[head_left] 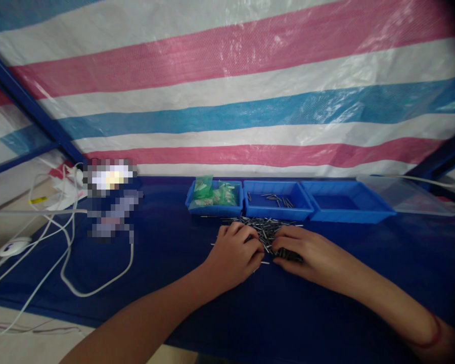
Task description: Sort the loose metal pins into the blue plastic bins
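A loose pile of thin, dark metal pins (264, 230) lies on the blue tabletop in front of the bins. My left hand (235, 254) rests on the pile's left side, its fingers curled down and bunched together; what is under the fingertips is hidden. At the right side of the pile, my right hand (313, 252) is closed around a small dark, ridged object (288, 255), partly covered by the fingers and thumb. One pin lies apart on the table between the hands.
Behind the pile stand three blue bins: the left bin (216, 209) holds green-and-clear plastic bags (203, 191), the middle bin (276, 208) several pins. The right bin (354, 215) adjoins a clear plastic sheet (409, 197). White cables (66, 253) and a blurred-out device (111, 177) occupy the left.
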Motion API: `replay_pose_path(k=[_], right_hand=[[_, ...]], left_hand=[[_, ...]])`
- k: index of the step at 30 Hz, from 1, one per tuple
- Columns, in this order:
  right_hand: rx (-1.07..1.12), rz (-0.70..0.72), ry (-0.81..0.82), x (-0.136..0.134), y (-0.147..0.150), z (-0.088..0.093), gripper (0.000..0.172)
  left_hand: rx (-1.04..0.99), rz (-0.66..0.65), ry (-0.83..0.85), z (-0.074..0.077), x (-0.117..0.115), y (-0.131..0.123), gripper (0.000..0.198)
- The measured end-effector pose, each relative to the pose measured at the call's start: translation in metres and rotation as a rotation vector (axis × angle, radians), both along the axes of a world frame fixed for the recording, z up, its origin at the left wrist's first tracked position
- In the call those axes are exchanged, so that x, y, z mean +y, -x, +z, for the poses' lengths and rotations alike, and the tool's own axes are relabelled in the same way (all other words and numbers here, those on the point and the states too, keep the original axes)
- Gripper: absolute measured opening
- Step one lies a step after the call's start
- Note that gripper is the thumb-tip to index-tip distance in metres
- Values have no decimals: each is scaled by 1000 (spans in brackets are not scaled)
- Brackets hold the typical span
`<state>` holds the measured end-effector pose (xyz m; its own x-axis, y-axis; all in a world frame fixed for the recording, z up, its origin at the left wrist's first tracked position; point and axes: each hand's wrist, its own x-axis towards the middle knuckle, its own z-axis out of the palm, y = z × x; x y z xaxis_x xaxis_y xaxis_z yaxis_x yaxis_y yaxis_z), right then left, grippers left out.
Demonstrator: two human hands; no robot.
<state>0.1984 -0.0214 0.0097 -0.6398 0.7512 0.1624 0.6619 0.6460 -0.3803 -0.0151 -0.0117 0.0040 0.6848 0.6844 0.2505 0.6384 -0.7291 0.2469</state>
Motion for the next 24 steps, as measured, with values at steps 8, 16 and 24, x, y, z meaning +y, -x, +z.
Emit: replay_pose_path(k=[8, 16, 24], right_hand=[[29, -5, -12, 2, -5, 3, 16], [20, -12, -70, -1, -2, 6, 7], [23, -98, -194, 0, 10, -8, 18]], left_hand=[[-7, 12, -4, 2, 3, 0, 15], [-18, 39, -4, 2, 5, -1, 20], [9, 59, 6, 4, 3, -1, 25]])
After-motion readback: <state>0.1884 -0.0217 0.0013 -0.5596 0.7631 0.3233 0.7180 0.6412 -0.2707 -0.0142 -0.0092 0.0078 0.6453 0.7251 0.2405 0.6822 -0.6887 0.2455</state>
